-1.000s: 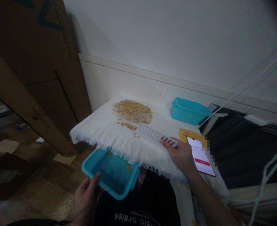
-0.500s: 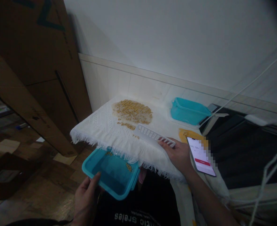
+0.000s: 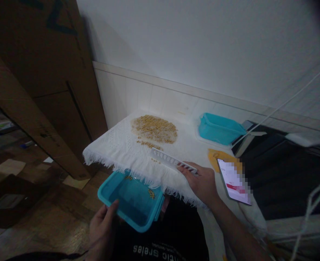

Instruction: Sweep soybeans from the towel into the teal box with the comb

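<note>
My left hand (image 3: pixel 104 221) grips the near left rim of a blue plastic container (image 3: pixel 134 208), thumb over the edge. The container sits below the fringed front edge of a white cloth (image 3: pixel 116 141), with a few small clusters of beans inside. In my right hand (image 3: pixel 200 181) is a white slotted plastic strip (image 3: pixel 167 158), held by its right end and tilted on the cloth near the front edge. Loose yellow beans (image 3: pixel 155 160) lie beside the strip's far end. Behind them spreads a larger pile of beans (image 3: pixel 154 127), likely soybeans.
A second blue container (image 3: pixel 221 128) stands at the back right by the wall. A lit phone (image 3: pixel 233 181) rests on a yellow item (image 3: pixel 214 156) right of my right hand. Tall cardboard boxes (image 3: pixel 48 72) stand at left. White cables (image 3: pixel 290 96) hang at right.
My right hand has drawn the slotted strip slightly left and toward the front edge, and the strip has tilted more onto its edge. My left hand keeps its hold on the container.
</note>
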The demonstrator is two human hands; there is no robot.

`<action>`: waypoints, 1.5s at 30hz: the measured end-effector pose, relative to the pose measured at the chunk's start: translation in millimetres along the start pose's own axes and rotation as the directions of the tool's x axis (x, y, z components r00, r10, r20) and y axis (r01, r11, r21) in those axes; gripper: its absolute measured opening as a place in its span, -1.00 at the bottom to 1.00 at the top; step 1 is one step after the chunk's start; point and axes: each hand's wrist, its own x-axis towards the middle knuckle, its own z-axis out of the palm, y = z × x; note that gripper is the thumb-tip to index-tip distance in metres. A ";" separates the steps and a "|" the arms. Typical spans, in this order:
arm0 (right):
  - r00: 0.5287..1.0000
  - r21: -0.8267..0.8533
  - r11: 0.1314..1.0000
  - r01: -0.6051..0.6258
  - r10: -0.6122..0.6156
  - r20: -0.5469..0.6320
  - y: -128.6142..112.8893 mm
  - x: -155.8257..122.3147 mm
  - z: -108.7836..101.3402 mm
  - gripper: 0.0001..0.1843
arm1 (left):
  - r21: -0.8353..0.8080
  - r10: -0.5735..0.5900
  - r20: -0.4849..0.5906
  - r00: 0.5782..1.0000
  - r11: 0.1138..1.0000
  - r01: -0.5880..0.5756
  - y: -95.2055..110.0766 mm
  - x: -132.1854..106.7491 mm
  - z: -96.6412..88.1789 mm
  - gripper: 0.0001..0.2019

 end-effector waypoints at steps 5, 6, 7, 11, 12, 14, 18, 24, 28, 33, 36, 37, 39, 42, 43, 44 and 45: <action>0.998 0.009 0.998 0.070 -0.070 0.008 -3.5 -3.3 2.5 -0.80 | 0.045 -0.004 -0.019 1.000 0.999 0.005 4.9 -2.5 1.8 -0.61; 0.997 0.003 0.997 0.081 -0.081 0.005 -4.4 -4.0 3.0 -0.80 | 0.041 -0.002 -0.023 1.000 0.999 0.003 5.5 -3.3 2.5 -0.62; 0.996 -0.008 0.996 0.090 -0.090 -0.001 -5.5 -4.8 3.6 -0.80 | 0.034 0.004 -0.022 1.000 0.999 -0.004 5.6 -4.0 3.0 -0.62; 0.992 -0.093 0.989 0.116 -0.121 -0.040 -10.8 -9.9 6.4 -0.77 | 0.032 0.036 0.004 0.999 0.999 -0.037 3.9 -3.0 1.6 -0.62; 0.990 -0.121 0.985 0.124 -0.131 -0.051 -12.3 -11.8 7.2 -0.76 | 0.041 0.038 0.006 0.999 0.998 -0.038 3.4 -2.0 0.6 -0.61; 0.984 -0.175 0.973 0.149 -0.163 -0.067 -15.7 -15.8 8.6 -0.75 | 0.055 0.038 0.007 0.999 0.998 -0.038 3.1 -0.3 -0.9 -0.59; 0.966 -0.204 0.953 0.225 -0.246 -0.081 -24.0 -21.5 11.8 -0.73 | 0.040 0.028 0.006 1.000 0.999 -0.028 5.4 -1.0 0.3 -0.58; 0.955 -0.148 0.948 0.280 -0.292 -0.061 -36.9 -18.6 20.1 -0.75 | -0.027 -0.017 -0.018 1.000 0.999 0.017 6.7 -0.4 3.0 -0.58; 0.951 -0.092 0.950 0.299 -0.304 -0.049 -39.1 -14.9 27.1 -0.77 | -0.030 0.019 -0.032 0.999 0.999 -0.020 6.1 5.9 -2.7 -0.60; 0.938 -0.064 0.939 0.337 -0.341 -0.059 -41.5 -13.2 30.8 -0.78 | 0.020 0.091 -0.031 0.995 0.996 -0.091 9.3 8.8 -7.8 -0.63; 0.935 -0.053 0.935 0.351 -0.353 -0.041 -46.0 -14.4 29.9 -0.77 | 0.043 0.104 -0.050 0.993 0.994 -0.102 11.2 7.2 -6.6 -0.64; 0.932 -0.050 0.932 0.358 -0.360 -0.034 -47.6 -15.4 29.9 -0.77 | 0.040 0.102 -0.058 0.993 0.994 -0.099 11.5 6.6 -6.0 -0.64; 0.926 -0.039 0.926 0.376 -0.377 -0.031 -50.8 -18.8 30.7 -0.77 | 0.029 0.085 -0.071 0.994 0.996 -0.083 11.8 5.7 -5.2 -0.63; 0.910 -0.015 0.912 0.411 -0.411 -0.051 -56.6 -27.8 34.3 -0.78 | 0.008 0.048 -0.072 0.996 0.999 -0.047 11.4 4.8 -5.3 -0.61; 0.903 -0.001 0.904 0.428 -0.427 -0.052 -59.2 -31.3 35.3 -0.78 | -0.003 0.038 -0.064 0.997 0.999 -0.038 11.2 4.5 -5.4 -0.60; 0.896 0.017 0.897 0.443 -0.441 -0.050 -61.9 -34.6 36.0 -0.77 | -0.016 0.029 -0.048 0.998 0.999 -0.030 11.2 4.0 -5.3 -0.60; 0.895 0.036 0.894 0.446 -0.445 -0.040 -64.6 -37.2 36.0 -0.77 | -0.032 0.022 -0.033 0.999 0.999 -0.023 11.3 3.5 -5.1 -0.60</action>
